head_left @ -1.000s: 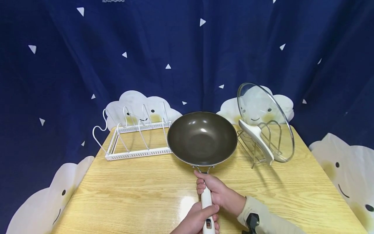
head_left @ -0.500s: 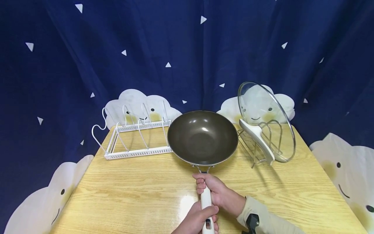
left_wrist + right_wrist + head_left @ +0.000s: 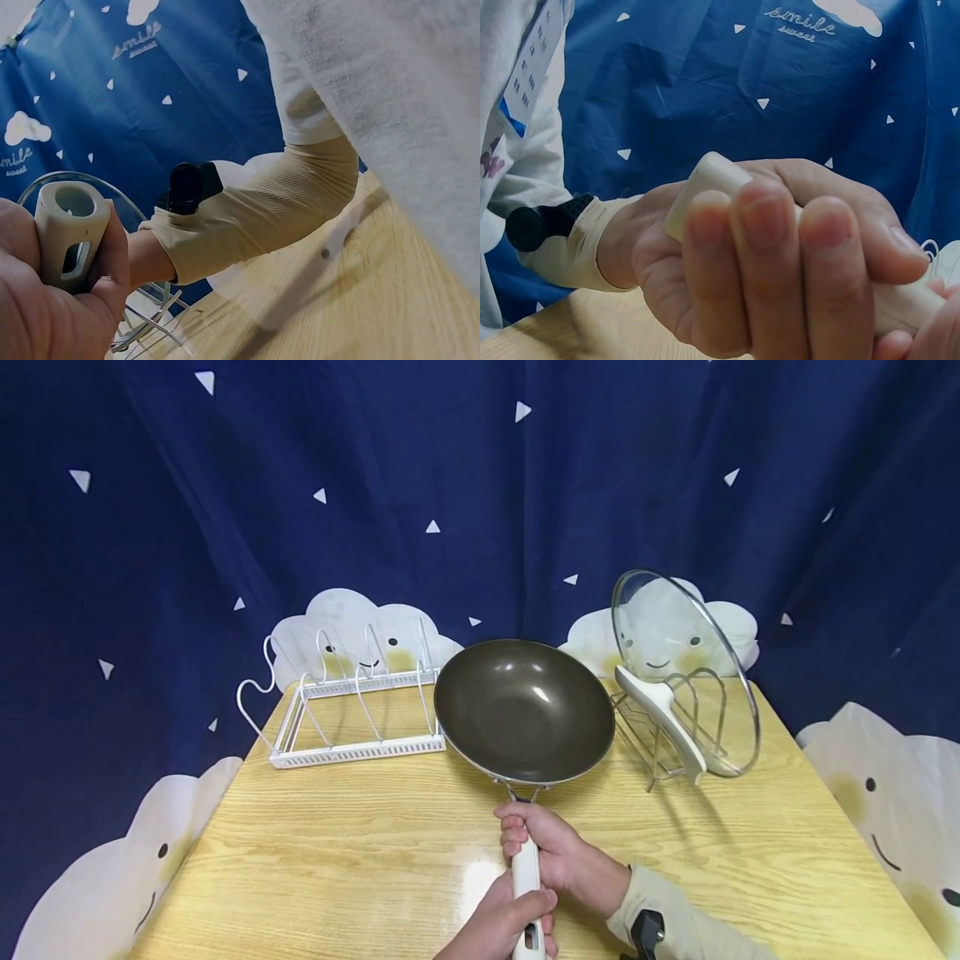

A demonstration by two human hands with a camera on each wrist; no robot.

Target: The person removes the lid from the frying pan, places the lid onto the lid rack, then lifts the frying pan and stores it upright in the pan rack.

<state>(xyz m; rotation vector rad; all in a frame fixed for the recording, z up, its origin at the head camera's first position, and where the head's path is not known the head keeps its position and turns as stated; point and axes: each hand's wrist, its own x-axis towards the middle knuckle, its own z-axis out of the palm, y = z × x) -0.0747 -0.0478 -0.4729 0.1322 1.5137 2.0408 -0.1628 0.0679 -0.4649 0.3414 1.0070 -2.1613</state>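
A dark wok (image 3: 525,710) with a long pale handle (image 3: 527,870) is in the middle of the head view, its inside facing up and toward me. My right hand (image 3: 551,843) grips the handle near the bowl, thumb on top. Lower down, my left hand (image 3: 504,914) holds the handle near its end. The left wrist view has the slotted handle end (image 3: 66,236) in my left palm (image 3: 45,315). Curled left fingers (image 3: 769,262) wrap the handle in the right wrist view. I cannot tell whether the wok touches the table.
A white wire rack (image 3: 360,752) stands left of the wok on the wooden table (image 3: 337,860). To the right, a metal wire stand (image 3: 655,756) bears a tilted glass lid (image 3: 720,693) with a white handle (image 3: 660,710). A blue curtain (image 3: 480,460) hangs behind.
The wok's bowl has shifted slightly right and up, while the handle's end has swung a little left. Both hands keep their grip on the handle. The rack and lid stay put.
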